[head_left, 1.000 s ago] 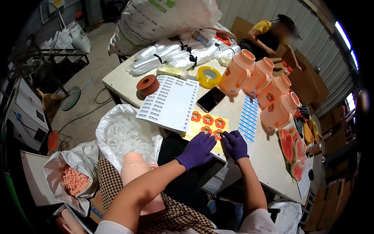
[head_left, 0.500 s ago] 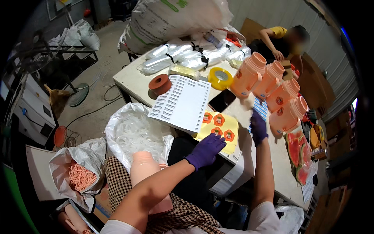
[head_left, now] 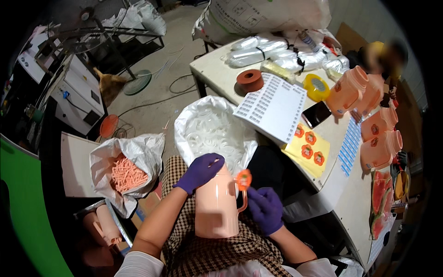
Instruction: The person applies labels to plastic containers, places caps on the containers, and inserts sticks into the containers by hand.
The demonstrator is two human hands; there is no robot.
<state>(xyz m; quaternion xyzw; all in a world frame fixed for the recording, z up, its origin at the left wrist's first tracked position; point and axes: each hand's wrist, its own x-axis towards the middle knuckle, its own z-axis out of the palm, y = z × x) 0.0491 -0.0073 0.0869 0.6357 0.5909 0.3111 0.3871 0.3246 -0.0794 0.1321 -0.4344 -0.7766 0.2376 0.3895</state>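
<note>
A pale pink plastic jug (head_left: 214, 210) with a side handle stands upright on my lap, over a checked apron (head_left: 180, 217). My left hand (head_left: 200, 173), in a purple glove, is closed round the jug's neck. Beside the handle, my purple-gloved right hand (head_left: 265, 210) pinches an orange flower-shaped sticker (head_left: 243, 179) by its lower edge, near the jug's upper right side. On the table corner lies a yellow sticker sheet (head_left: 318, 171) with several more of these flowers.
A white sack (head_left: 184, 131) of clear rings and another (head_left: 154, 143) of pink sticks stand near my knees. The table (head_left: 214, 69) holds a label sheet (head_left: 272, 108), brown tape (head_left: 249, 81), yellow tape (head_left: 316, 87), a phone (head_left: 317, 114), blue labels (head_left: 349, 147) and pink jugs (head_left: 380, 150). A co-worker sits beyond.
My left hand has gone from the yellow sheet to the jug's neck. My right hand has come from the blue labels to the jug with a flower sticker. The view has swung left.
</note>
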